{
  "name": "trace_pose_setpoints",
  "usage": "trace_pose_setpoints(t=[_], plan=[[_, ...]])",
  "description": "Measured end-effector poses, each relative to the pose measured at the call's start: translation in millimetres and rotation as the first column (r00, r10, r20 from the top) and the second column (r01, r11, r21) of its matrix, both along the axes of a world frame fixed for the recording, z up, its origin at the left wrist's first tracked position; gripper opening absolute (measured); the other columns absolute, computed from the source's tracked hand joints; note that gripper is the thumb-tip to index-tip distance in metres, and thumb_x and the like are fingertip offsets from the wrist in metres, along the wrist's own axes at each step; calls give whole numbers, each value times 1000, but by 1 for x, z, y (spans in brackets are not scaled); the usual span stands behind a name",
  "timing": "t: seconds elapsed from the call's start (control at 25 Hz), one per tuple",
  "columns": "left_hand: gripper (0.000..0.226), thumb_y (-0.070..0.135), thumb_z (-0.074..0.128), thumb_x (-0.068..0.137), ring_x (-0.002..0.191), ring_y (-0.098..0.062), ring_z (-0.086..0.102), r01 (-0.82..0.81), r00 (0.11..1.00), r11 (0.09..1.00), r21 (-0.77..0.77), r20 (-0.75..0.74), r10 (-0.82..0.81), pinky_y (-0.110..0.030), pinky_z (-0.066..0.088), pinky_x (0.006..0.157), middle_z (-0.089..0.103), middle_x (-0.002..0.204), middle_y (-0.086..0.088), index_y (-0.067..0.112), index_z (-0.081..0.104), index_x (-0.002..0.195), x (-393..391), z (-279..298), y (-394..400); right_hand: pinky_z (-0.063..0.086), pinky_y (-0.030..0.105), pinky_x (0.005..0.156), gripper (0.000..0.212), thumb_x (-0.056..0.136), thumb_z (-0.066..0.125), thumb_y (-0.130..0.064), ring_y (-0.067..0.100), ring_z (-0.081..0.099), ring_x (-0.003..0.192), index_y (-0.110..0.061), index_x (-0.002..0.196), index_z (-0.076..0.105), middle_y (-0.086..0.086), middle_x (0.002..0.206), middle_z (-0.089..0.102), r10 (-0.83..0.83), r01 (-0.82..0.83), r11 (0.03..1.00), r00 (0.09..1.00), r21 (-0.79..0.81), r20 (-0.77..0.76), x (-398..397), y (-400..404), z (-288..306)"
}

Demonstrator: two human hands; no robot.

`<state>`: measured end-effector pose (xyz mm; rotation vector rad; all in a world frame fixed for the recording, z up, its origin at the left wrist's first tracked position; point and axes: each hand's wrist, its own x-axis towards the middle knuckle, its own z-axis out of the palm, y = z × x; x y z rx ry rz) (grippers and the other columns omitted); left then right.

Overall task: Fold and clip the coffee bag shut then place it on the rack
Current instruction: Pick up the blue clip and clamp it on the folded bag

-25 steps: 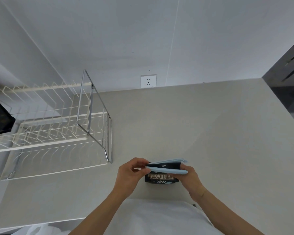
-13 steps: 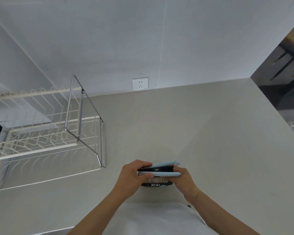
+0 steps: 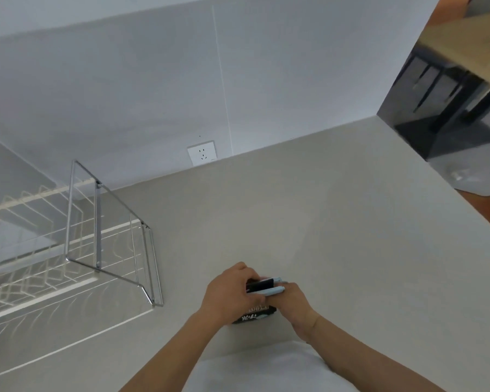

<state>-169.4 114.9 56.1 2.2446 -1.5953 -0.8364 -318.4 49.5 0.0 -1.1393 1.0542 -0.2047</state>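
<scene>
A small black coffee bag (image 3: 255, 316) with white lettering stands near the counter's front edge, its top folded over. A pale blue clip (image 3: 269, 291) lies across that folded top, with dark bag showing between its two bars. My left hand (image 3: 229, 292) grips the clip's left end and the bag top. My right hand (image 3: 294, 302) holds the clip's right end. Both hands hide much of the bag. The wire dish rack (image 3: 77, 250) stands at the left, apart from the bag.
The beige counter (image 3: 323, 222) stretches back to a grey wall with a white socket (image 3: 202, 152). Its right edge drops off to a dark floor with furniture legs (image 3: 441, 91). A metal frame (image 3: 108, 230) forms the rack's near end.
The clip's two bars have come closer together over the bag top, and my left hand has slid further over it. The view has tilted and shifted toward the right.
</scene>
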Motion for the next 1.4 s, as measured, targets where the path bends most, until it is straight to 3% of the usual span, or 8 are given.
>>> trace_pose_setpoints(t=[0.08,0.24,0.44,0.68,0.88,1.12,1.2,1.4], plan=[[32,51,70,71,80,-8,57,-22,1000,1000,-15,14,22,-21,41,63,60,93,14,35,67,98,-1,-1,-2,54,19,60,26,68,75,-5,10,71,71,-17,91,79,5,83,78,-33,33,999,999,35,12,0,1,-1],[26,51,70,72,78,-5,56,-46,999,998,-38,-15,46,-19,40,62,62,89,15,38,69,95,-1,-1,-1,50,14,52,23,70,77,-4,4,70,62,-27,73,80,-4,71,77,-46,44,996,998,74,30,-3,0,-1],[24,46,73,71,81,-5,59,-84,995,995,-52,-52,81,-25,48,70,63,91,17,36,69,93,1,-1,1,55,16,65,30,65,84,-18,9,72,81,-23,94,78,4,91,79,15,-21,999,992,49,121,-6,-5,6],[21,41,75,72,76,-1,58,-116,992,992,-56,-63,113,-22,46,66,62,87,22,35,71,92,6,-1,0,51,7,78,30,73,82,-22,3,68,99,-33,101,76,-10,99,77,44,-34,984,998,-176,53,-30,-23,14],[18,37,76,72,75,-1,58,-133,989,989,-70,-75,128,-17,39,61,61,84,23,34,71,90,4,-1,2,51,27,77,20,71,82,-26,4,65,78,-39,86,78,-9,92,77,19,-38,934,998,-355,-58,-29,-28,16],[17,37,77,71,74,0,58,-150,987,986,-79,-77,144,-15,39,60,62,83,22,35,71,87,3,2,3,45,10,74,23,69,82,-34,-4,62,91,-53,79,73,-25,89,72,-15,-39,869,994,-493,-105,-30,-24,12],[18,38,77,70,73,1,58,-161,985,984,-80,-77,155,-15,40,61,62,82,23,35,71,86,4,2,3,47,10,76,27,68,83,-32,-3,61,93,-56,76,72,-31,91,69,-19,-41,828,995,-560,-100,-30,-22,13],[19,41,77,69,73,0,59,-178,983,980,-91,-68,173,-16,42,61,61,78,24,35,71,86,4,1,6,51,15,79,28,69,84,-28,1,65,90,-53,73,72,-18,83,73,-65,17,787,996,-617,-56,-29,-14,11]])
